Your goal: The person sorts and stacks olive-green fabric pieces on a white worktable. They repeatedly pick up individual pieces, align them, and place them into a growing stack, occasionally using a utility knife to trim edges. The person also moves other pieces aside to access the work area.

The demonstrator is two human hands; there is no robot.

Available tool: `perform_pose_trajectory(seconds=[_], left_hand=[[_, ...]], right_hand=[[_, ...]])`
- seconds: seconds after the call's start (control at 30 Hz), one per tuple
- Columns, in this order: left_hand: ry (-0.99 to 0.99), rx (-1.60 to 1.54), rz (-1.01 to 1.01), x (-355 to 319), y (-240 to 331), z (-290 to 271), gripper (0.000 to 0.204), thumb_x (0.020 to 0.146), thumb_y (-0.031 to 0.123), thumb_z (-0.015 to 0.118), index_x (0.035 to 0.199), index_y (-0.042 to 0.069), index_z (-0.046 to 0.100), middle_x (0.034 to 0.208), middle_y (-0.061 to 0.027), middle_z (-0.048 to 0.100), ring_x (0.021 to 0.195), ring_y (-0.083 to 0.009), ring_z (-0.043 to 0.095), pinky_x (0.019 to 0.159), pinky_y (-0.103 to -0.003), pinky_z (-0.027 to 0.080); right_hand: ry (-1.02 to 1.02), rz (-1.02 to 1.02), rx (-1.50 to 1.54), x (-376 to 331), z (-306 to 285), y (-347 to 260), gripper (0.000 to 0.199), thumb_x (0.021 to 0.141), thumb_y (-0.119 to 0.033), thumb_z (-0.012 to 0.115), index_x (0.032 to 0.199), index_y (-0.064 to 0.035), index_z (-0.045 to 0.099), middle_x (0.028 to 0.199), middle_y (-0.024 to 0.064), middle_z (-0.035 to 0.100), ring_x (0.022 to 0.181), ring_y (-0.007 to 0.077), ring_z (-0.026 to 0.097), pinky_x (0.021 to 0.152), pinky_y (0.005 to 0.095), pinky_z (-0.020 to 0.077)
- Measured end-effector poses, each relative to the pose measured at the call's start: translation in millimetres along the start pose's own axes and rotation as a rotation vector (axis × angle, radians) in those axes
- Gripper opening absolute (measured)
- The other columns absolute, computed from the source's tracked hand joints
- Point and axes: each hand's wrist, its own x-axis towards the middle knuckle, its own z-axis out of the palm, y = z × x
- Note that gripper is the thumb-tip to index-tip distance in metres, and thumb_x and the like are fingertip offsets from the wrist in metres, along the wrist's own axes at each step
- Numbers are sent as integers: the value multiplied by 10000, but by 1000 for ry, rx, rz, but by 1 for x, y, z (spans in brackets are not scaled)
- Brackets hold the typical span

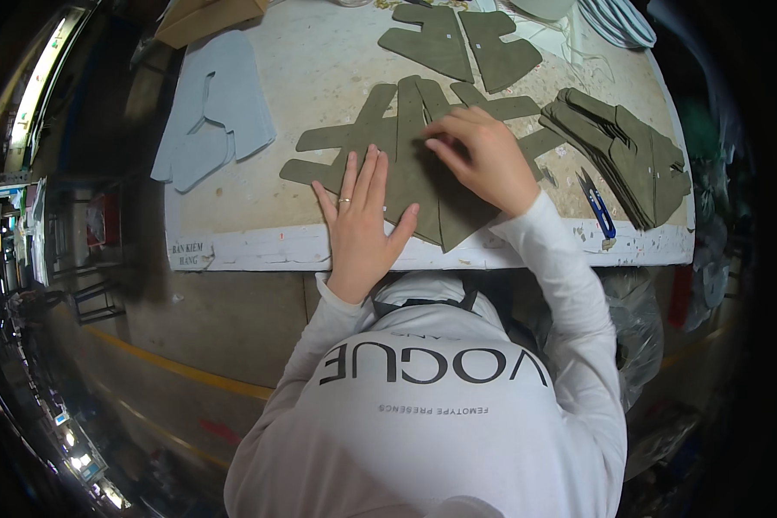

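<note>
Olive-green cut fabric pieces [380, 138] lie overlapped on the worn white table [319, 60], near its front edge. My left hand [360, 216] rests flat on them with fingers spread and a ring on one finger. My right hand [483, 160] is just to the right, fingers curled down, pinching the edge of the top olive piece. Both arms wear white long sleeves.
A stack of olive pieces [630, 151] sits at the right, with blue-handled snips [600, 207] beside it. Two more olive pieces [466, 43] lie farther back. Light blue fabric pieces [211, 112] lie at the left. A cardboard box [207, 17] is at the back left.
</note>
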Motion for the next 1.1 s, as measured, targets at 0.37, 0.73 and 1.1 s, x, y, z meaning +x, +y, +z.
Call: perform_pose_trajectory(seconds=[0.37, 0.73, 1.1], left_hand=[[-6, 69, 20, 1, 1, 1, 781, 922, 395, 599, 1540, 48, 269, 1608, -103, 267, 1483, -333, 223, 1101, -728, 79], [0, 94, 30, 0, 1, 1, 796, 918, 405, 605, 1543, 51, 263, 1603, -110, 278, 1482, -329, 231, 1110, -716, 76], [-9, -9, 104, -3, 3, -3, 612, 906, 354, 626, 1436, 88, 477, 1538, -37, 407, 1451, -255, 322, 1119, -721, 50]], right_hand=[[-124, -238, -1, 21, 17, 14, 160, 779, -143, 714, 878, -47, 633, 925, 82, 608, 925, 288, 617, 751, 403, 526], [-15, -210, 54, 23, 21, 23, 138, 808, -96, 720, 893, -49, 622, 886, 99, 589, 863, 315, 604, 742, 403, 503], [14, -153, -97, 14, 19, 25, 292, 835, -222, 747, 1092, -127, 645, 954, 65, 593, 895, 267, 572, 785, 376, 481]])
